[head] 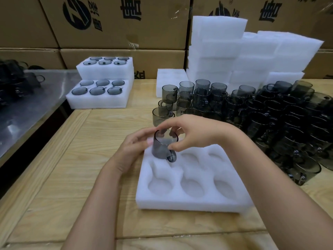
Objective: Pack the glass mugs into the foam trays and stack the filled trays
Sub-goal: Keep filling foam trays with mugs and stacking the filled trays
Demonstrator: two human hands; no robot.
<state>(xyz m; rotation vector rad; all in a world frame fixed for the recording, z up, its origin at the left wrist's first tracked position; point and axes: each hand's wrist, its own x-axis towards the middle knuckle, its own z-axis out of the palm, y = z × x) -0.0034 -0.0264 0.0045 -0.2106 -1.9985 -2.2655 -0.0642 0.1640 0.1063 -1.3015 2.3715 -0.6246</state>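
So both hands are on 1 smoky glass mug [163, 147] right now; the right hand [191, 131] pinches it at the rim, thumb on the near side and fingers over the far side; the left hand [134, 147] has its fingers curled against the mug's left wall, so it's gripped from 2 sides. The mug is upright with its handle pointing toward the near edge, sitting at the far left pocket of the white foam tray [180, 202]; can't tell if it's fully seated in there. That tray has 6 pockets in 2 rows of 3 and the other 5 are bare; it lies on the wooden table [72, 168] near the near edge, a bit right of the middle. At the far left corner there are 2 filled trays [98, 101] stacked, the top 1 set back a little, each showing 6 mugs. Along the right edge is a big pile of loose mugs [270, 120], some stacked on each other; behind them at the far edge stands a tall stack of foam blocks [219, 44]. Cardboard boxes [115, 22] with black print make a wall behind everything; a steel table [27, 105] butts up on the left.
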